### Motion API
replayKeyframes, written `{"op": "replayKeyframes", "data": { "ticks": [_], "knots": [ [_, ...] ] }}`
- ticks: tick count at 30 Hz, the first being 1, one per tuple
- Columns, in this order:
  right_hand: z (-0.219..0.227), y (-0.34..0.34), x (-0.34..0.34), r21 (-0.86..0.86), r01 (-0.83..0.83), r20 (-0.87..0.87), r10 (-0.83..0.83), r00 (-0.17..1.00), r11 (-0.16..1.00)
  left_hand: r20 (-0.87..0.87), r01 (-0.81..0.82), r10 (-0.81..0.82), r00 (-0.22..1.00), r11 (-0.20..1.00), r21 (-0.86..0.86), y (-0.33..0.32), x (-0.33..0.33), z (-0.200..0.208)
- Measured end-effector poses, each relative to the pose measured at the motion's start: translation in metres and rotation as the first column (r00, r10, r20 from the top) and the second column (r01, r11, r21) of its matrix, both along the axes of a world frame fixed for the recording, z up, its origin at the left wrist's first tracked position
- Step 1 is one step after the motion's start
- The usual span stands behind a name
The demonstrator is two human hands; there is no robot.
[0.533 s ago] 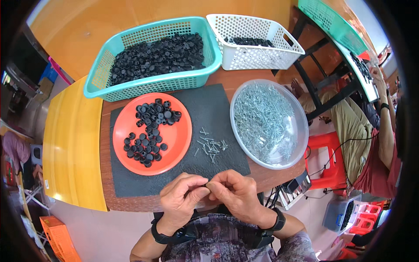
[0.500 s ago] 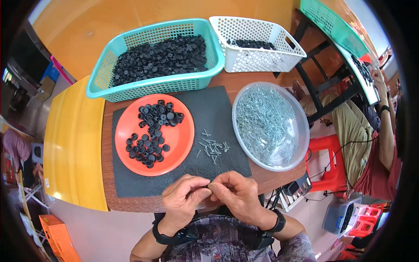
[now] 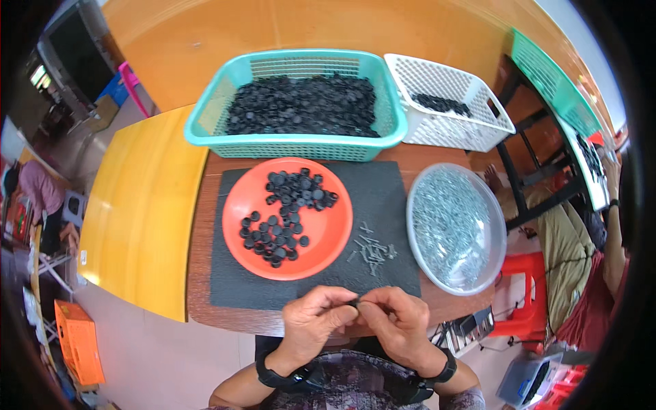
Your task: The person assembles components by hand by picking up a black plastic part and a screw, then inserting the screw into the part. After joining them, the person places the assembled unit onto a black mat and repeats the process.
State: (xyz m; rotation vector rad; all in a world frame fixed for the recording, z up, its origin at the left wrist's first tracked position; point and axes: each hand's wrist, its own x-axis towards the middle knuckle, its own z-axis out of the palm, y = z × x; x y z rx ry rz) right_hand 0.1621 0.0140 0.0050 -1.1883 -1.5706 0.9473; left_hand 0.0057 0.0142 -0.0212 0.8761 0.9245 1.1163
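Note:
My left hand and my right hand meet fingertip to fingertip at the table's near edge. Pinched between them is a small black plastic cap, mostly covered by the fingers. Any screw held by the right fingers is hidden. Just beyond, loose silver screws lie scattered on a dark grey mat. An orange-red plate on the mat's left bears several round black caps in two joined clusters. Right of the mat, a clear plastic bowl is heaped with silver screws.
A teal basket full of black parts and a white basket with fewer stand at the back. A yellow panel adjoins the table's left side. At right are a red stool, a black frame and another person's arm.
The view has swung, so the table and its contents sit farther right and lower. My hands stay pinched together, and the black cap between them shows a little more.

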Motion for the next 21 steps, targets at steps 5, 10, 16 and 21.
{"op": "replayKeyframes", "data": {
  "ticks": [5, 10, 16, 21],
  "knots": [
    [0.004, -0.001, -0.004, -0.022, 0.013, 0.072, -0.012, 0.997, 1.0, -0.04, 0.007, -0.003, 0.999, 0.994, 0.106, -0.002, -0.003, -0.007],
    [0.014, 0.015, -0.008, -0.05, -0.048, 0.091, 0.053, 0.994, 0.998, -0.004, -0.094, 0.094, 0.996, 0.994, 0.062, 0.001, -0.012, -0.005],
    [0.008, 0.079, -0.023, 0.334, -0.151, 0.443, -0.014, 0.896, 0.93, 0.091, -0.204, 0.201, 0.975, 0.979, 0.025, 0.001, -0.027, -0.009],
    [-0.016, 0.105, -0.05, 0.327, -0.279, 0.647, 0.001, 0.763, 0.903, 0.134, -0.293, 0.289, 0.948, 0.956, 0.005, -0.001, -0.033, -0.01]
  ]
}}
